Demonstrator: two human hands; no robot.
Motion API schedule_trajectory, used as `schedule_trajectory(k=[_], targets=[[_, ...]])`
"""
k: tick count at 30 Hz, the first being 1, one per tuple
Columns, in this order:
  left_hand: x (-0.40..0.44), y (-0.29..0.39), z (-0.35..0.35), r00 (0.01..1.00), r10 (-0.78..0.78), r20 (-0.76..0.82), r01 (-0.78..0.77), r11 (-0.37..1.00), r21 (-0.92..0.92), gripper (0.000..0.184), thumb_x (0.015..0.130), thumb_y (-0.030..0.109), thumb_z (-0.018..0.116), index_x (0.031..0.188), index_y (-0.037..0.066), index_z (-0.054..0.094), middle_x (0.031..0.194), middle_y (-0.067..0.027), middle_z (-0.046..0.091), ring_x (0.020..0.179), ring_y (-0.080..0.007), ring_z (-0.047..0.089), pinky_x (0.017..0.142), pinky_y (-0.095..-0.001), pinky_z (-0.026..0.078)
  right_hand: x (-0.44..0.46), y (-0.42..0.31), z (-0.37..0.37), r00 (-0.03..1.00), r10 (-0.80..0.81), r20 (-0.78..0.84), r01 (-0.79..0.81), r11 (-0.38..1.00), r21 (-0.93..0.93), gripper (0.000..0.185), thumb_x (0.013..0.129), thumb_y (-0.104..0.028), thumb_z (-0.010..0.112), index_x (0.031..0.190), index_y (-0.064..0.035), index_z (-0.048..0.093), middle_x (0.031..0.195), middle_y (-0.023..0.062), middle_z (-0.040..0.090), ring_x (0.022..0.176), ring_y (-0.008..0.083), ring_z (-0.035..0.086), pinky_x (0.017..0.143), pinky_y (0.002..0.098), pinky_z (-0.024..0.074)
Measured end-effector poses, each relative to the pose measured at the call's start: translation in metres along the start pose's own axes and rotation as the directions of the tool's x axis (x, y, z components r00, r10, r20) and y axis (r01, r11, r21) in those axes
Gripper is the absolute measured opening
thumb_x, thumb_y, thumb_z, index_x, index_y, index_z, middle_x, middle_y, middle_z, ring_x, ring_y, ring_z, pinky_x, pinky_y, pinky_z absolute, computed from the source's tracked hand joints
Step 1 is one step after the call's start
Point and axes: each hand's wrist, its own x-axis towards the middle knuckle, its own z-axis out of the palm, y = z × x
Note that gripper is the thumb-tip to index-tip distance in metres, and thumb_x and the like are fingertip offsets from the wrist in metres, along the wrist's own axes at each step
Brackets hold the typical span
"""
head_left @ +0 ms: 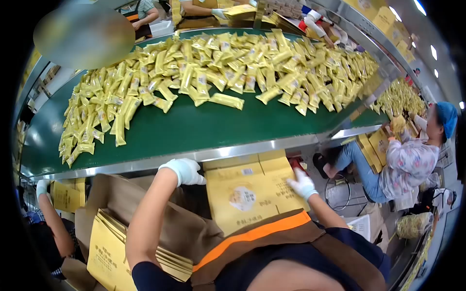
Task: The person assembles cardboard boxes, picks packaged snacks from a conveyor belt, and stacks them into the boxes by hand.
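A flat yellow printed carton (257, 194) lies in front of me, tilted against my apron, with a white label patch and dark lettering on its face. My right hand (303, 185), in a white glove, grips its right edge, fingertips over the printed face. My left hand (184, 172), also gloved, is by the carton's upper left corner with loosely bent fingers and the thumb apart; nothing shows in it. Beyond the metal edge, many yellow wrapped snack packets (228, 101) are heaped on the green conveyor belt (194, 126).
A stack of flat yellow cartons (109, 247) stands by my left forearm, beside brown cloth (141, 199). At the right, a co-worker in a blue cap (407, 155) sits with yellow cartons (374, 150). A round stool (338, 193) is nearby. Other people work along the belt's far side.
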Motion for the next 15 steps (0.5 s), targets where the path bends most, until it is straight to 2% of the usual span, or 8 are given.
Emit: schedule_trajectory(k=[3, 5, 7, 8, 9, 12, 13, 15], targets=[[0.058, 0.012, 0.050, 0.985, -0.161, 0.059, 0.166, 0.982, -0.089, 0.067, 0.084, 0.056, 0.062, 0.122, 0.001, 0.065, 0.131, -0.0196, 0.061, 0.124, -0.0359, 0.056, 0.102, -0.0404, 0.045, -0.007, 0.025, 0.033, 0.988, -0.154, -0.025, 0.156, 0.982, 0.111, 0.084, 0.081, -0.048, 0.067, 0.146, -0.0020, 0.038, 0.144, 0.0259, 0.044, 0.133, 0.0398, 0.044, 0.108, 0.0433, 0.0381], [0.103, 0.004, 0.115, 0.989, -0.134, -0.060, 0.100, 0.914, -0.393, 0.073, 0.083, 0.056, 0.063, 0.128, -0.001, 0.061, 0.131, -0.0219, 0.060, 0.125, -0.0360, 0.055, 0.104, -0.0403, 0.043, -0.010, 0.023, 0.029, 0.990, -0.034, -0.135, 0.085, 0.913, 0.398, 0.073, 0.078, -0.032, 0.073, 0.139, 0.0000, 0.047, 0.129, 0.0238, 0.059, 0.118, 0.0396, 0.058, 0.100, 0.0418, 0.0460], [0.115, 0.023, 0.162, 0.909, -0.344, -0.234, 0.119, 0.754, -0.646, 0.073, 0.083, 0.053, 0.064, 0.132, -0.001, 0.056, 0.132, -0.0236, 0.059, 0.125, -0.0360, 0.055, 0.106, -0.0405, 0.042, -0.008, 0.023, 0.026, 1.000, 0.017, 0.019, -0.025, 0.658, 0.753, 0.066, 0.078, -0.027, 0.073, 0.134, 0.0014, 0.053, 0.119, 0.0223, 0.066, 0.108, 0.0375, 0.064, 0.096, 0.0401, 0.0488], [0.122, 0.031, 0.174, 0.850, -0.457, -0.262, 0.170, 0.709, -0.684, 0.069, 0.082, 0.048, 0.067, 0.132, 0.001, 0.056, 0.130, -0.0262, 0.059, 0.124, -0.0379, 0.055, 0.106, -0.0398, 0.042, -0.011, 0.020, 0.017, 0.998, 0.036, 0.049, -0.060, 0.633, 0.772, 0.060, 0.079, -0.020, 0.072, 0.133, 0.0013, 0.055, 0.124, 0.0224, 0.063, 0.113, 0.0326, 0.061, 0.099, 0.0385, 0.0464], [0.127, 0.027, 0.179, 0.884, -0.373, -0.283, 0.017, 0.630, -0.776, 0.065, 0.082, 0.042, 0.070, 0.128, -0.002, 0.058, 0.125, -0.0256, 0.062, 0.119, -0.0358, 0.059, 0.100, -0.0397, 0.047, -0.007, 0.028, 0.023, 1.000, -0.014, 0.002, 0.008, 0.680, 0.734, 0.060, 0.079, -0.019, 0.071, 0.133, 0.0010, 0.055, 0.125, 0.0225, 0.061, 0.115, 0.0322, 0.060, 0.100, 0.0383, 0.0456], [0.086, 0.037, 0.147, 0.924, -0.380, 0.032, 0.032, -0.007, -0.999, 0.042, 0.086, 0.027, 0.068, 0.120, 0.003, 0.064, 0.120, -0.0133, 0.066, 0.108, -0.0296, 0.063, 0.089, -0.0523, 0.048, -0.004, 0.051, 0.045, 0.989, -0.133, -0.067, 0.142, 0.705, 0.695, 0.058, 0.080, -0.012, 0.068, 0.134, -0.0004, 0.054, 0.133, 0.0214, 0.056, 0.124, 0.0311, 0.054, 0.105, 0.0373, 0.0417], [0.092, 0.029, 0.158, 0.908, -0.417, 0.052, 0.006, -0.111, -0.994, 0.036, 0.088, 0.022, 0.066, 0.119, 0.003, 0.064, 0.114, -0.0126, 0.066, 0.103, -0.0287, 0.063, 0.087, -0.0490, 0.049, -0.011, 0.044, 0.040, 0.985, -0.144, -0.092, 0.167, 0.706, 0.688, 0.058, 0.079, -0.012, 0.068, 0.134, -0.0007, 0.053, 0.130, 0.0202, 0.057, 0.122, 0.0303, 0.055, 0.104, 0.0361, 0.0421], [0.109, 0.011, 0.190, 0.849, -0.511, -0.134, -0.221, -0.115, -0.968, 0.034, 0.088, 0.019, 0.065, 0.117, 0.001, 0.064, 0.112, -0.0117, 0.066, 0.100, -0.0272, 0.063, 0.087, -0.0449, 0.051, -0.029, 0.027, 0.022, 0.987, -0.106, -0.118, 0.157, 0.563, 0.812, 0.059, 0.080, -0.010, 0.068, 0.135, 0.0002, 0.051, 0.129, 0.0189, 0.057, 0.120, 0.0268, 0.055, 0.103, 0.0344, 0.0424]])
